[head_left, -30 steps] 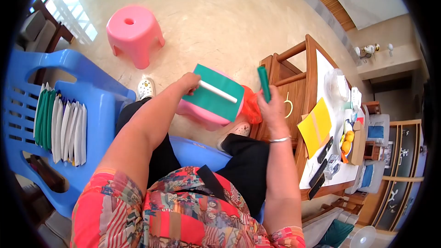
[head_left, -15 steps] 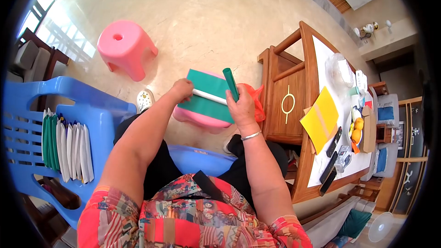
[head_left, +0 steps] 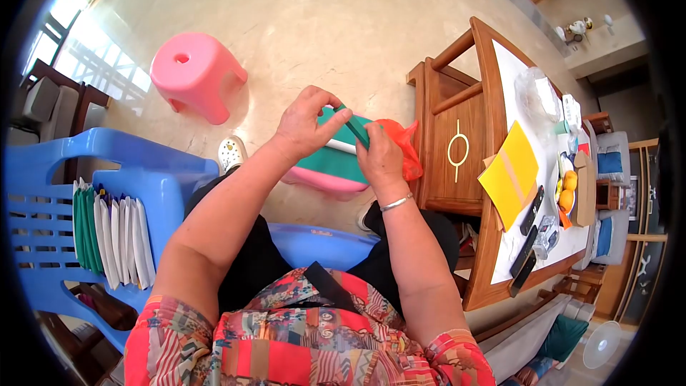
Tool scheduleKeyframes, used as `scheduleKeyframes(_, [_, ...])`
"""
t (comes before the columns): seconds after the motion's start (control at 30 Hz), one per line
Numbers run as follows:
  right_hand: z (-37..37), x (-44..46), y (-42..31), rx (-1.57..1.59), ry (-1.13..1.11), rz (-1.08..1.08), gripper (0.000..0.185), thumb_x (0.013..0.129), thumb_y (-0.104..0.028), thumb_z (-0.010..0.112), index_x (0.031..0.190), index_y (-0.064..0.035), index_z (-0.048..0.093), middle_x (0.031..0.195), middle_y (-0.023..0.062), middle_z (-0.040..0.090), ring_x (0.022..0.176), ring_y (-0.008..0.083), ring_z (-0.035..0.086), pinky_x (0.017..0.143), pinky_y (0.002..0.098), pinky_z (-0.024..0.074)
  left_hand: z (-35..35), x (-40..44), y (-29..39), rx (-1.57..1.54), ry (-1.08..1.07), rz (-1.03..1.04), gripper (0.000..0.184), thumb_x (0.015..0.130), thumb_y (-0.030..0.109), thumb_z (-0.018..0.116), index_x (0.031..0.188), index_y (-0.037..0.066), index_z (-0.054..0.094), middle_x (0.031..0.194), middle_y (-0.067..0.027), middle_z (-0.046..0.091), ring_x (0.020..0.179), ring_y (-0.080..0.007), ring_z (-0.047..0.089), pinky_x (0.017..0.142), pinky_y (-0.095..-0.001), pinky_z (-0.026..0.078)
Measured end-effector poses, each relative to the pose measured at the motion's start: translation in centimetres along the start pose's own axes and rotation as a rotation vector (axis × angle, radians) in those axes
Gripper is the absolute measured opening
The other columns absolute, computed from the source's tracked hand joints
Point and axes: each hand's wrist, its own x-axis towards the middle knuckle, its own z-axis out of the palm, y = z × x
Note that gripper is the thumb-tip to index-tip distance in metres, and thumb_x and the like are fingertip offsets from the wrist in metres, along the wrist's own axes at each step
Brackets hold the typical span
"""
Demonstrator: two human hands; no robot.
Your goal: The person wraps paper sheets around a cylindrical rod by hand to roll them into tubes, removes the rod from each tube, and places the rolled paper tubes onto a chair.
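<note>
A dark green roll [head_left: 353, 127] is held slanting between my two hands above the near pink stool [head_left: 325, 182]. My left hand [head_left: 307, 123] pinches its upper left end between thumb and fingers. Around its lower right end my right hand [head_left: 381, 154] is closed, with a silver bangle at the wrist. Beneath them a green sheet [head_left: 332, 165] lies on the stool top, partly hidden by my hands. Across that sheet lies a white stick [head_left: 341, 146], its ends covered from view. Just beyond my right hand is a red plastic bag [head_left: 406, 144].
At left, a blue plastic chair [head_left: 107, 144] bears folded green and white cloths [head_left: 114, 236]. Another pink stool [head_left: 191, 64] stands on the floor ahead. On the right, a wooden table [head_left: 480, 261] holds a yellow folder [head_left: 509, 175], fruit, remotes and a plastic bag.
My left hand has left the white stick and moved up and right to the green roll's end. My right hand has brought the roll leftward over the stool, tilting it towards my left hand.
</note>
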Motion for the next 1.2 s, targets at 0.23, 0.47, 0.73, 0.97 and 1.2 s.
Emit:
scheduleKeyframes(0.23, [-0.2, -0.3, 0.1, -0.011, -0.02, 0.019, 0.031, 0.083, -0.011, 0.074, 0.108, -0.0097, 0.056, 0.091, 0.0165, 0.068, 0.082, 0.0398, 0.068, 0.066, 0.0499, 0.0552, 1.8, -0.8, -0.5, 0.076, -0.006, -0.009, 0.037, 0.093, 0.038, 0.071, 0.101, 0.002, 0.071, 0.107, -0.0168, 0.066, 0.091, -0.0329, 0.067, 0.08, -0.042, 0.055])
scheduleKeyframes(0.47, [-0.2, -0.4, 0.1, -0.05, -0.051, 0.019, 0.033, 0.083, -0.013, 0.075, 0.109, -0.0096, 0.055, 0.094, 0.0162, 0.069, 0.083, 0.0402, 0.068, 0.066, 0.05, 0.0554, 1.8, -0.9, -0.3, 0.056, -0.029, -0.063, 0.029, 0.094, 0.028, 0.069, 0.097, 0.0, 0.07, 0.104, -0.016, 0.066, 0.089, -0.0319, 0.067, 0.079, -0.0419, 0.055])
scheduleKeyframes(0.73, [0.2, -0.2, 0.1, 0.47, -0.205, 0.141, 0.069, 0.079, -0.029, 0.087, 0.137, -0.009, 0.056, 0.107, 0.0117, 0.071, 0.096, 0.0254, 0.07, 0.087, 0.0359, 0.0568, -1.5, 0.7, -0.8, -0.003, -0.266, 0.103, 0.015, 0.096, 0.019, 0.069, 0.1, 0.004, 0.068, 0.111, -0.0113, 0.064, 0.097, -0.0272, 0.064, 0.082, -0.0363, 0.052])
scheduleKeyframes(0.97, [-0.5, -0.1, -0.1, 0.927, -0.589, 0.283, 0.039, 0.086, -0.022, 0.084, 0.116, -0.0027, 0.068, 0.094, 0.0034, 0.069, 0.087, 0.0127, 0.066, 0.08, 0.0292, 0.056, -4.3, 0.6, 1.3, -0.075, -0.414, 0.148, 0.015, 0.097, 0.018, 0.069, 0.101, 0.003, 0.068, 0.116, -0.0102, 0.063, 0.097, -0.0263, 0.063, 0.083, -0.0361, 0.051])
scheduleKeyframes(1.2, [-1.7, 0.3, -2.2, 0.925, -0.739, 0.459, 0.024, 0.092, -0.022, 0.077, 0.106, -0.0048, 0.07, 0.083, -0.0008, 0.065, 0.071, 0.006, 0.06, 0.065, 0.0243, 0.0511, -5.5, 0.4, 2.2, -0.027, -0.424, 0.198, 0.015, 0.098, 0.019, 0.068, 0.101, 0.003, 0.068, 0.117, -0.0103, 0.063, 0.099, -0.0259, 0.064, 0.084, -0.0367, 0.052])
